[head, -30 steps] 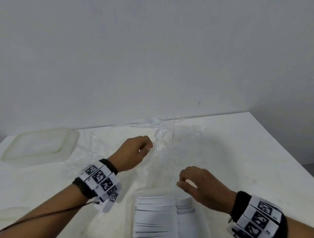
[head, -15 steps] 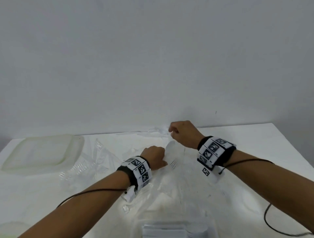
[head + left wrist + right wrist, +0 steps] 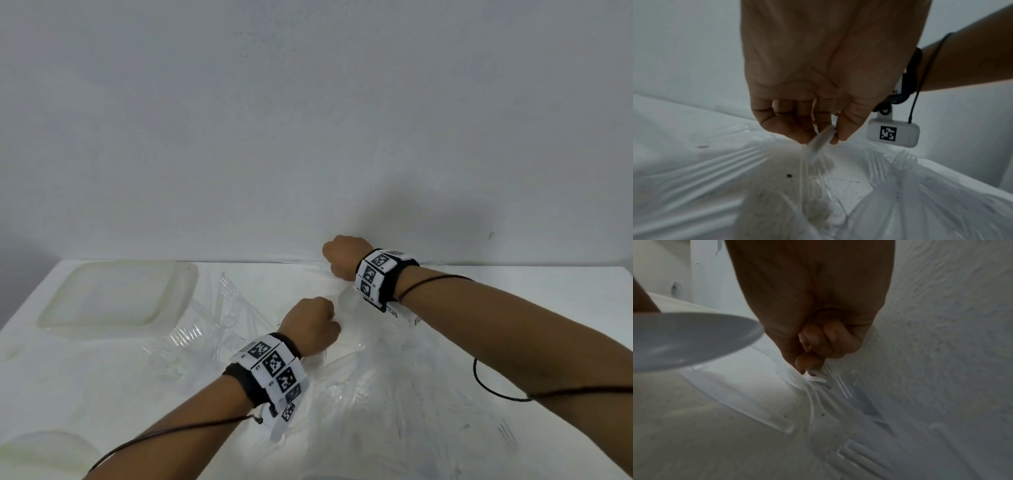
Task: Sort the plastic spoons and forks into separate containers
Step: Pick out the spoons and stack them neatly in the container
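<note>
Head view: both fists over a clear bag (image 3: pixel 394 387) on the worktop (image 3: pixel 548 308). Wrist views: left hand (image 3: pixel 818 81) pinches bag film; right hand (image 3: pixel 813 313) pinches its edge.

Clear forks (image 3: pixel 219 325), white table (image 3: pixel 565 308)

Left hand (image 3: pixel 824 91) pinching clear bag (image 3: pixel 694 178)

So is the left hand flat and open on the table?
No, the left hand has its fingers curled, pinching the clear plastic bag.
</note>
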A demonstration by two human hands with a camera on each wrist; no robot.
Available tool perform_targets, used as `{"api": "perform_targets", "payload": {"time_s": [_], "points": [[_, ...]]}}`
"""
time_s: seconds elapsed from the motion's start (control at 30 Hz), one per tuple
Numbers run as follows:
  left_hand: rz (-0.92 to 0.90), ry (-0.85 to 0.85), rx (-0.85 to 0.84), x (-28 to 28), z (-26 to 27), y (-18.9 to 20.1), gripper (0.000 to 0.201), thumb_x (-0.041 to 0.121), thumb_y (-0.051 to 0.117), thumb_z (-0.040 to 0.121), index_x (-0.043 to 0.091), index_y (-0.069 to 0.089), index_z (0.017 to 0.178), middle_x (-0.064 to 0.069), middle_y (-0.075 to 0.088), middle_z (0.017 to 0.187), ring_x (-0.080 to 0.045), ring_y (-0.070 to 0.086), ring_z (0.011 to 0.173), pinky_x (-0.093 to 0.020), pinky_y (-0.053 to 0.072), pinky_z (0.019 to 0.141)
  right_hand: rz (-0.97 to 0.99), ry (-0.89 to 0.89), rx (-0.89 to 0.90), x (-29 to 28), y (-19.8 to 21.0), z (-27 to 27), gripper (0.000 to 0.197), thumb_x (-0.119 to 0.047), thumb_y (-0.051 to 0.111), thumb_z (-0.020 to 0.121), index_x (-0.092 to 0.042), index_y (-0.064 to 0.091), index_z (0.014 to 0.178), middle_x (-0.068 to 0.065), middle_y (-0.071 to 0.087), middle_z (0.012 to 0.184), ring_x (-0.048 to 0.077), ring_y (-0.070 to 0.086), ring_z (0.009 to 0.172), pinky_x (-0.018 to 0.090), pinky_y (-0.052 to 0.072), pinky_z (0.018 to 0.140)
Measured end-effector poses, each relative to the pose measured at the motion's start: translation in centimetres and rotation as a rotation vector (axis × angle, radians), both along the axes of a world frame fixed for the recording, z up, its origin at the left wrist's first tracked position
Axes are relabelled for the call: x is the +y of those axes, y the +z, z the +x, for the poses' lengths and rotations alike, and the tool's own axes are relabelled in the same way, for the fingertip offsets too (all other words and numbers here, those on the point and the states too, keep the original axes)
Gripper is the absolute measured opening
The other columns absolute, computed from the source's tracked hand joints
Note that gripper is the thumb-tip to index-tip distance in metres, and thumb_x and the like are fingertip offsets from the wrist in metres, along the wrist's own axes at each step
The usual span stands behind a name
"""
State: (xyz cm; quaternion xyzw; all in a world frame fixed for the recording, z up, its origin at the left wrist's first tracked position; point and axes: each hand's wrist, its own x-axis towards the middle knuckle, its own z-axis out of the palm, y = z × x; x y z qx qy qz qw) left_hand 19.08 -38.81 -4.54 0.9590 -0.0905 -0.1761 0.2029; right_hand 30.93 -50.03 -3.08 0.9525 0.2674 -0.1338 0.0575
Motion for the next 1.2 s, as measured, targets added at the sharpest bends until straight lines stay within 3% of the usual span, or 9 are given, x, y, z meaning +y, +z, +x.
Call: {"api": "perform_targets", "payload": {"time_s": [0.17, 0.27, 0.33, 0.43, 0.6, 0.83, 0.97, 1.07, 1.2], "points": [[-0.067, 0.074, -0.033, 2.4, -0.4, 1.1, 0.028, 0.018, 0.054, 0.088, 0.01, 0.041, 0.064, -0.002, 0.042, 0.06, -0.012, 0.037, 0.053, -0.024, 0.026, 0.051, 0.032, -0.011, -0.026, 0.4, 0.3, -0.2, 0.022, -0.002, 0.047, 0.088, -0.009, 0.039, 0.069, 0.007, 0.049, 0.085, 0.027, 0.048, 0.074, 0.029, 0.036, 0.062], [-0.079, 0.092, -0.043, 3.9, -0.6, 1.9, 0.031, 0.02, 0.054, 0.09, 0.013, 0.039, 0.063, -0.002, 0.044, 0.063, -0.014, 0.039, 0.057, -0.026, 0.028, 0.054, 0.207, -0.103, 0.003, 0.0, 1.0, -0.3, 0.007, -0.009, 0.049, 0.087, -0.005, 0.055, 0.086, 0.01, 0.058, 0.092, 0.03, 0.056, 0.082, 0.031, 0.039, 0.064], [-0.062, 0.081, -0.027, 4.9, -0.9, 2.7, 0.032, 0.021, 0.054, 0.092, 0.015, 0.041, 0.063, -0.002, 0.049, 0.063, -0.014, 0.043, 0.057, -0.028, 0.034, 0.056, 0.329, -0.131, 0.021, -0.6, 1.8, -0.9, 0.01, -0.011, 0.052, 0.086, -0.004, 0.059, 0.086, 0.011, 0.062, 0.093, 0.03, 0.058, 0.085, 0.033, 0.043, 0.067], [-0.113, 0.128, 0.039, 6.1, -1.5, 3.9, 0.023, 0.018, 0.051, 0.095, 0.005, 0.054, 0.077, -0.008, 0.064, 0.07, -0.015, 0.059, 0.055, -0.034, 0.051, 0.061, 0.591, -0.179, 0.042, -1.6, 4.1, -2.9, 0.015, -0.008, 0.051, 0.086, -0.003, 0.062, 0.077, 0.004, 0.063, 0.078, 0.024, 0.064, 0.063, 0.03, 0.047, 0.058], [-0.212, 0.216, 0.092, 7.2, -3.5, 5.4, 0.019, 0.005, 0.04, 0.095, 0.003, 0.059, 0.091, -0.005, 0.066, 0.071, -0.015, 0.061, 0.051, -0.015, 0.04, 0.046, 0.856, -0.283, 0.241, -4.2, 7.2, -8.3, 0.021, -0.001, 0.049, 0.087, -0.005, 0.066, 0.098, 0.003, 0.071, 0.087, 0.027, 0.067, 0.059, 0.025, 0.049, 0.047], [-0.786, 0.441, 0.232, 5.1, -7.2, 7.3, 0.013, -0.002, 0.044, 0.092, 0.0, 0.055, 0.098, -0.019, 0.07, 0.082, -0.026, 0.066, 0.063, -0.025, 0.048, 0.056, 1.395, -0.595, 0.658, -8.6, 8.3, -16.1, 0.033, -0.023, 0.048, 0.095, 0.001, 0.067, 0.109, 0.016, 0.071, 0.106, 0.036, 0.066, 0.075, 0.037, 0.054, 0.068], [-1.015, 0.478, 0.361, 1.7, -8.9, 8.0, 0.005, 0.004, 0.052, 0.094, 0.003, 0.056, 0.092, -0.021, 0.072, 0.093, -0.029, 0.07, 0.077, -0.028, 0.057, 0.065, 1.485, -0.679, 0.555, -9.0, 7.4, -19.4, 0.024, -0.014, 0.062, 0.092, 0.002, 0.063, 0.109, 0.023, 0.069, 0.104, 0.032, 0.067, 0.073, 0.036, 0.057, 0.068], [-1.171, 0.526, 0.418, -0.9, -10.1, 8.1, 0.004, -0.001, 0.056, 0.091, -0.001, 0.059, 0.088, -0.016, 0.066, 0.081, -0.027, 0.066, 0.072, -0.031, 0.06, 0.071, 1.584, -0.753, 0.565, -8.2, 6.5, -22.1, 0.025, -0.005, 0.062, 0.089, -0.003, 0.057, 0.114, 0.022, 0.07, 0.101, 0.028, 0.066, 0.073, 0.031, 0.057, 0.068], [-1.123, 0.452, 0.374, -3.1, -11.9, 7.9, 0.003, 0.0, 0.059, 0.089, 0.002, 0.061, 0.087, -0.011, 0.067, 0.076, -0.018, 0.061, 0.064, -0.024, 0.055, 0.061, 1.647, -0.857, 0.515, -7.6, 5.3, -25.1, 0.019, -0.002, 0.06, 0.09, -0.004, 0.062, 0.109, 0.017, 0.071, 0.092, 0.022, 0.066, 0.069, 0.027, 0.056, 0.067]]}}
